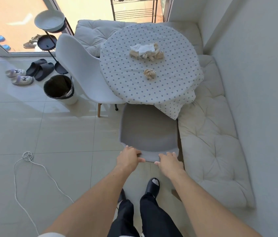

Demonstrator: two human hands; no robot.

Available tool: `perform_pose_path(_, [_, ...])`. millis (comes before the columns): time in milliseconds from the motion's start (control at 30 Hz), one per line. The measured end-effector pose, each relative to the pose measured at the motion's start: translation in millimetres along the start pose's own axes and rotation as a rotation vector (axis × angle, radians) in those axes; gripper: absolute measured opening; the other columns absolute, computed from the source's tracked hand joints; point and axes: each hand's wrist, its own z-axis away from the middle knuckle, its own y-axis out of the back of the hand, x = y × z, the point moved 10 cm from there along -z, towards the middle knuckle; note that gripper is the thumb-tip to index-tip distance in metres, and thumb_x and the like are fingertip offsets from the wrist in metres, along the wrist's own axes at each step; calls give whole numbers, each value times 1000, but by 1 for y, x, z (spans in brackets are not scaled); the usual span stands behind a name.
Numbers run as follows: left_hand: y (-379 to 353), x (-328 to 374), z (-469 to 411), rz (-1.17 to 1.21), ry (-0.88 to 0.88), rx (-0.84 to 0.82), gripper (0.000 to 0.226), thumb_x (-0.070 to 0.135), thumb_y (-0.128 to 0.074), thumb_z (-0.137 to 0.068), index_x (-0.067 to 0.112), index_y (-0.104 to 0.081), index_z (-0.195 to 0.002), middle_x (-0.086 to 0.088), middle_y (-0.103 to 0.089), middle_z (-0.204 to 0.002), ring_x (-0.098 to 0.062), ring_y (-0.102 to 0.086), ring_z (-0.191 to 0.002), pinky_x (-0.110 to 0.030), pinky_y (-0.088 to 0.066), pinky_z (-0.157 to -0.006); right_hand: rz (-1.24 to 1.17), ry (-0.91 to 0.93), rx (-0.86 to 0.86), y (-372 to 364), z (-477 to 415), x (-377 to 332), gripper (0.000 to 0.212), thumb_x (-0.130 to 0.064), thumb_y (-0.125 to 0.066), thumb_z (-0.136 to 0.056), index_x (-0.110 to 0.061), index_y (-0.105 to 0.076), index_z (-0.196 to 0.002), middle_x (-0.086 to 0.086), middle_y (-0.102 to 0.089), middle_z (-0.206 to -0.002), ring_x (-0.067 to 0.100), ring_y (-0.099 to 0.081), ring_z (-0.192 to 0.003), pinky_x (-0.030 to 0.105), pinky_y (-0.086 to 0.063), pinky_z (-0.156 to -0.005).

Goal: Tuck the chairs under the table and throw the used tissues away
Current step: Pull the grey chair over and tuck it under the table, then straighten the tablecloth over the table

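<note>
1. Left hand [130, 157] and right hand [168, 161] both clamped on the backrest top of the near chair [148, 132], its seat front under the table [134, 86].
2. Tissues [147, 51] ahead on the tabletop (one ball [149, 73] nearer).
3. Second chair [82, 71], bin [59, 88] ahead-left; cushion [210, 142] close right.

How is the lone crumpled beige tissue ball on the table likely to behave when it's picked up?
The crumpled beige tissue ball looks loosely wadded paper, so it is probably very light and would squash under a grip. Its rounded shape on the smooth dotted tablecloth suggests it may roll or skid if nudged. It seems unlikely to break or matter if dropped.
</note>
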Motion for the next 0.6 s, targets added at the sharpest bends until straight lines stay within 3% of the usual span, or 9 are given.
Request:
perform_pose_path(67, [19,-4,8,37,50,-6,30,50,-67,-92,25,-77,-106,-2,-75,-107,-25,-67,-101,-41,-57,-85,-15,62,12,17,3,-6,55,-56,-45,-103,-20,-50,-144,11,-54,-144,33,-46,-137,53,-46,-102])
perform_pose_path(267, [105,-19,55,169,136,100,45,45,-55,-100,19,-64,-136,-1,-66,-137,-22,-59,-127,-34,-44,-103,-84,228,139,84,23,-31,69,-64,-44,-99,-22,-41,-153,7,-54,-145,29,-49,-134,52,-47,-103])
perform_pose_path(467, [178,-60,117,289,206,231,46,51,-55,-98,28,-61,-138,7,-64,-137,-18,-59,-127,-36,-45,-106,-52,374,221,151,50,-86,68,-64,-45,-98,-22,-43,-152,5,-62,-132,27,-60,-119,50,-53,-95])
perform_pose_path(600, [218,-96,162,369,246,344,44,50,-58,-97,29,-64,-135,9,-67,-132,-15,-61,-122,-32,-47,-100,-37,470,266,185,68,-136,67,-61,-48,-98,-21,-43,-152,5,-58,-141,28,-55,-129,51,-51,-101])
